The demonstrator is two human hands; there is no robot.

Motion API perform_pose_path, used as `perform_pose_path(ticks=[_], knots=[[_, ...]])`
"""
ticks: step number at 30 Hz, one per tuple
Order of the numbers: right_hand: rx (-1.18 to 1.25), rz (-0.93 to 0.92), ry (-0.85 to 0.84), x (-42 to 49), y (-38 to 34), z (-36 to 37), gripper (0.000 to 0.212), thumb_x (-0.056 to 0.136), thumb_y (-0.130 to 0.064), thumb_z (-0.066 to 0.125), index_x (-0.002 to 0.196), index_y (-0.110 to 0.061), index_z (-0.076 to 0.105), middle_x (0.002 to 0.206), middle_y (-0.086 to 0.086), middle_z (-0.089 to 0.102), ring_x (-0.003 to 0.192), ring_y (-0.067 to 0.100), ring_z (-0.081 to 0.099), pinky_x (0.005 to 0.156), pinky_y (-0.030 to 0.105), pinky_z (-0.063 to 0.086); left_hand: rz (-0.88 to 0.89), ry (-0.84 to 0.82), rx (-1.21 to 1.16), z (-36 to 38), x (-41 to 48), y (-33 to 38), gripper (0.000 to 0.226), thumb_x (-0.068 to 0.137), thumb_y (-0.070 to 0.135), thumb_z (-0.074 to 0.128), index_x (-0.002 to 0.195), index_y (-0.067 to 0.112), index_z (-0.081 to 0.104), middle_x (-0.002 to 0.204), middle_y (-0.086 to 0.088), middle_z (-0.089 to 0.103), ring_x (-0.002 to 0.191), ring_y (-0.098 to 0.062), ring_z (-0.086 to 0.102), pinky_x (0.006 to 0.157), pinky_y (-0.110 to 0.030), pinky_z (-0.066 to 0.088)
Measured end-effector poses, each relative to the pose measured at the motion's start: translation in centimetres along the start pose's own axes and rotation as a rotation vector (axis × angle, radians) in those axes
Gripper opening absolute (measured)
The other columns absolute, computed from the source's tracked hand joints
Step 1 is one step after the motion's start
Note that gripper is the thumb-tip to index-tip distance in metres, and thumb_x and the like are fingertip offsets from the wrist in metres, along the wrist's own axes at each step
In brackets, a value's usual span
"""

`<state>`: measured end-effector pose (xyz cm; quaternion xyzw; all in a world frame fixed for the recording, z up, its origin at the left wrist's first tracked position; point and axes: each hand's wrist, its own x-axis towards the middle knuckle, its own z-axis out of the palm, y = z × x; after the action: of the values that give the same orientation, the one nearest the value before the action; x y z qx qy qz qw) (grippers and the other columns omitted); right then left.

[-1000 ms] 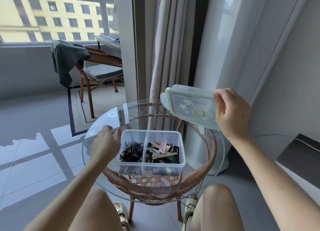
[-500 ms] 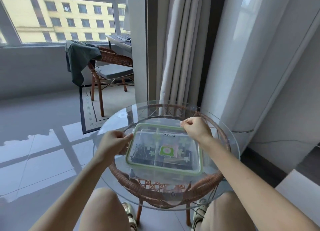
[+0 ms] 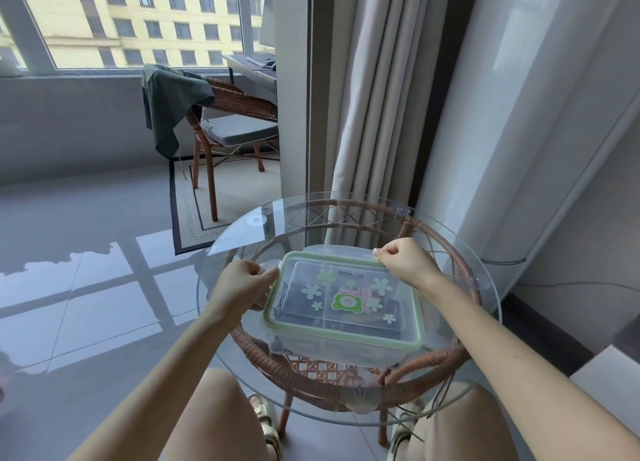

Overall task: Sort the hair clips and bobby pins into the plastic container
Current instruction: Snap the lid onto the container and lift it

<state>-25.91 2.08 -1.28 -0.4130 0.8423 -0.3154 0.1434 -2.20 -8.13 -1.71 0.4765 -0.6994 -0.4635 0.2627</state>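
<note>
Item: one plastic container (image 3: 332, 344), covered by one green-rimmed lid (image 3: 346, 325), set near the middle of one round glass table (image 3: 277, 225). The lid's left edge is gripped by the curled fingers of the left hand (image 3: 239, 287), and its far edge is pinched by the right hand (image 3: 405, 261). Dark pins and clips (image 3: 294, 304) are glimpsed dimly through the lid; their number cannot be told

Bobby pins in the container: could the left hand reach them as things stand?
Probably not: the green-rimmed lid covers the container, with the left hand gripping its left edge.
</note>
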Motion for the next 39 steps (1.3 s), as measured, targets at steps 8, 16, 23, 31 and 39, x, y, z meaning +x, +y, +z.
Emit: perform_pose_path(ticks=[8,16,23,31,39], knots=[[-0.004,-0.047,-0.023,0.2,-0.1,0.5,0.038,0.089,-0.034,0.053,0.061,-0.009,0.058,0.051,-0.003,0.04,0.059,0.02,0.046,0.071,0.035,0.046,-0.022,0.01,-0.021,-0.5,0.0,0.1,0.033,0.086,0.021,0.06,0.059,0.006,0.051,0.05,-0.005,0.049,0.044,-0.015,0.047,0.045,-0.023,0.043],[-0.055,-0.113,-0.006,0.2,-0.1,0.2,0.05,0.09,-0.033,0.052,0.047,-0.018,0.033,0.046,-0.004,0.031,0.051,0.018,0.037,0.067,0.036,0.044,-0.013,-0.001,-0.004,-0.2,-0.1,-0.3,0.03,0.087,0.025,0.059,0.067,0.003,0.055,0.053,-0.006,0.053,0.047,-0.016,0.051,0.047,-0.024,0.047],[-0.216,-0.134,0.205,-3.2,0.5,-1.3,0.042,0.092,-0.046,0.046,0.119,-0.015,0.058,0.107,0.006,0.063,0.095,0.025,0.059,0.075,0.033,0.046,0.192,0.308,0.264,1.0,-1.1,-1.1,0.026,0.085,0.028,0.06,0.078,0.005,0.049,0.071,-0.007,0.049,0.067,-0.025,0.046,0.06,-0.031,0.035],[-0.603,-0.108,0.098,-10.3,-0.1,-2.5,0.054,0.093,-0.052,0.038,0.052,-0.015,0.038,0.053,-0.003,0.04,0.054,0.018,0.044,0.046,0.027,0.027,0.359,0.201,1.088,1.1,-1.8,1.0,0.057,0.098,0.038,0.024,0.084,0.004,0.068,0.072,-0.009,0.062,0.066,-0.024,0.059,0.058,-0.03,0.05],[0.023,0.165,-0.221,-7.8,0.9,-3.3,0.055,0.09,-0.04,0.054,0.045,-0.011,0.041,0.039,0.0,0.05,0.037,0.011,0.053,0.039,0.02,0.041,0.273,-0.213,0.959,0.1,0.0,0.4,0.064,0.098,0.042,0.012,0.059,0.006,0.049,0.061,-0.009,0.048,0.071,-0.026,0.055,0.074,-0.033,0.045]])
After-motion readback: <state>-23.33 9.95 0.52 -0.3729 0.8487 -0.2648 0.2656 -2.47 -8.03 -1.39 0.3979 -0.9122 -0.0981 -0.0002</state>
